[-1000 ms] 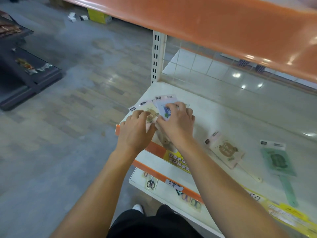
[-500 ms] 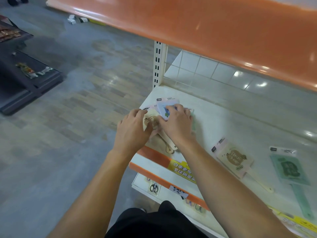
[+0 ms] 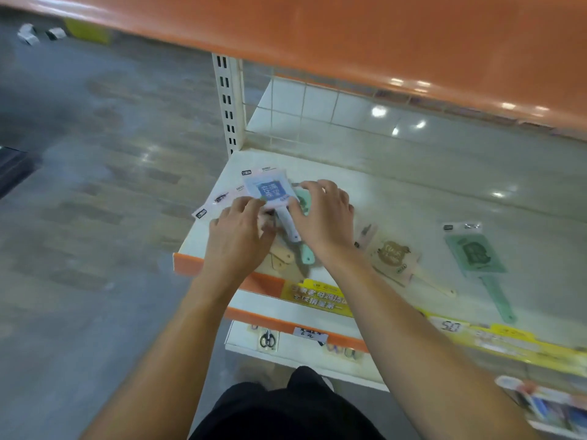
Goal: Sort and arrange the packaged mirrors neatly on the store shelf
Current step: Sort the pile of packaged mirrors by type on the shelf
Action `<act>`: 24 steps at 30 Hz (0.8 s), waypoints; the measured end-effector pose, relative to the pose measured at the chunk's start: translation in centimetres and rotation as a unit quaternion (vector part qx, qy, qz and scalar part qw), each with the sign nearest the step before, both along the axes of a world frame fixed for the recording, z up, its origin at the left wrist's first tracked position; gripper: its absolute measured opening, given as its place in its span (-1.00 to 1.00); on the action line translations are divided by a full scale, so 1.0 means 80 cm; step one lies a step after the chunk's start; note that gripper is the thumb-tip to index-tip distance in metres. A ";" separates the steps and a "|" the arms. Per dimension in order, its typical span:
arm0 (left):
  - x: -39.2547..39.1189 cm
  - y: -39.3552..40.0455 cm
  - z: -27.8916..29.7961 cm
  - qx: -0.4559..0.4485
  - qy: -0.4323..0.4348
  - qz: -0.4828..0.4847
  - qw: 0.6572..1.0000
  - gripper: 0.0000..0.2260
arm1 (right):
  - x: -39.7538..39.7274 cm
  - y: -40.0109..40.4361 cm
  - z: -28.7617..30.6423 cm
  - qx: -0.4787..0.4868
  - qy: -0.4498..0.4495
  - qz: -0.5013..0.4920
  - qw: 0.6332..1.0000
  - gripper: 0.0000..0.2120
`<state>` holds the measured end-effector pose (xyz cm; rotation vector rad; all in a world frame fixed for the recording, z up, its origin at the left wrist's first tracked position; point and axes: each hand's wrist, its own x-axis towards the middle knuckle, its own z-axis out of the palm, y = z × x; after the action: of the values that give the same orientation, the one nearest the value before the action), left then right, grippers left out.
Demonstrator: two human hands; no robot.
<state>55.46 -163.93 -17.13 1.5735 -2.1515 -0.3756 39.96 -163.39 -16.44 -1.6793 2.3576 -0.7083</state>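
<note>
A: Shelf (image 3: 413,185), centre to right of frame: white board, orange front lip. Mostly bare behind the hands.

B: Pile of packaged mirrors (image 3: 270,198) at centre of frame, on the shelf's left front corner. Fanned, overlapping, handles splayed toward the lip. Not squared up yet.

A: Two strays off to the right, well apart from the pile. Green mirror (image 3: 475,252) at far right, flat, handle pointing to lower right. Beige mirror (image 3: 392,255) between it and the pile, flat, skewed.

B: Left hand (image 3: 238,236), centre: fingers curled down onto the pile's left side, pressing on packets; a true grip hard to confirm. Right hand (image 3: 324,217) just right of it: fingers bent over the top packet with the blue print, thumb at its edge, seemingly pinching it.

A: Judgement: gathering about half done. Left to do: straighten the pile, fetch both strays.
</note>
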 end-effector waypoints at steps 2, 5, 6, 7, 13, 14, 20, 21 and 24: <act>-0.018 0.005 0.001 0.011 0.002 -0.027 1.000 -0.57 | -0.019 0.015 -0.001 0.022 0.006 -0.025 0.999 -0.57; -0.046 0.014 0.004 0.016 -0.014 -0.057 0.998 -0.56 | -0.047 0.038 -0.003 0.037 -0.004 -0.059 0.998 -0.55; -0.055 0.017 0.006 0.011 -0.027 -0.051 0.998 -0.60 | -0.056 0.045 -0.003 0.037 -0.006 -0.071 0.997 -0.55; -0.064 0.019 0.007 0.009 -0.038 -0.040 0.998 -0.63 | -0.065 0.052 -0.002 0.037 -0.009 -0.081 0.996 -0.55; -0.124 0.035 0.017 0.002 -0.039 -0.036 0.999 -0.65 | -0.125 0.089 0.003 0.036 -0.015 -0.126 0.991 -0.55; -0.135 0.039 0.018 0.006 -0.033 -0.044 0.998 -0.65 | -0.134 0.094 0.004 0.036 -0.018 -0.127 0.991 -0.55; -0.210 0.073 0.018 0.018 -0.027 -0.104 0.994 -0.64 | -0.202 0.128 0.005 0.032 -0.025 -0.138 0.990 -0.56; -0.223 0.080 0.018 0.023 -0.030 -0.108 0.993 -0.64 | -0.213 0.134 0.006 0.033 -0.024 -0.141 0.989 -0.56; -0.261 0.100 0.019 0.035 -0.030 -0.107 0.993 -0.65 | -0.248 0.153 0.006 0.034 -0.031 -0.145 0.988 -0.56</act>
<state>34.57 -155.97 -15.57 1.4105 -2.3854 -0.4820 20.10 -151.16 -15.94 -1.2812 2.5792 -0.7036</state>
